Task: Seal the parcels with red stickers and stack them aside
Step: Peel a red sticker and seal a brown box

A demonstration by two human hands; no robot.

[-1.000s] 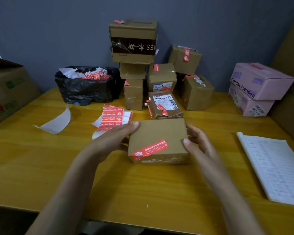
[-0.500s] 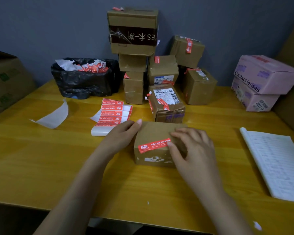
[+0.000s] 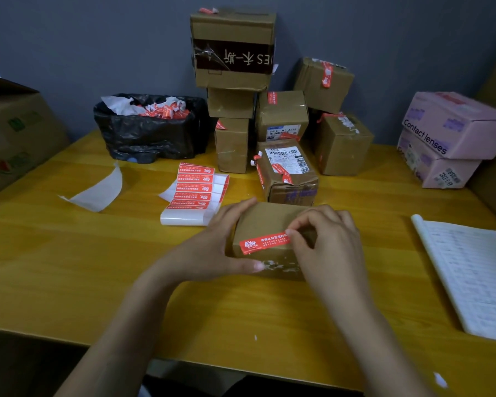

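So this parcel (image 3: 269,222) sits around the middle of the table (image 3: 69,267), a bit toward the near edge, with a red sticker (image 3: 265,243) along its near top edge that looks only half stuck: the right hand (image 3: 330,247) pinches the sticker's right end between thumb and fingertip, and the left hand (image 3: 212,247) wraps round the box's left side to steady it. A pile of sealed parcels (image 3: 281,116) already stands by the far edge. I'd guess this one needs smoothing down, then stacking, and the sticker sheet (image 3: 195,190) beside it has plenty left
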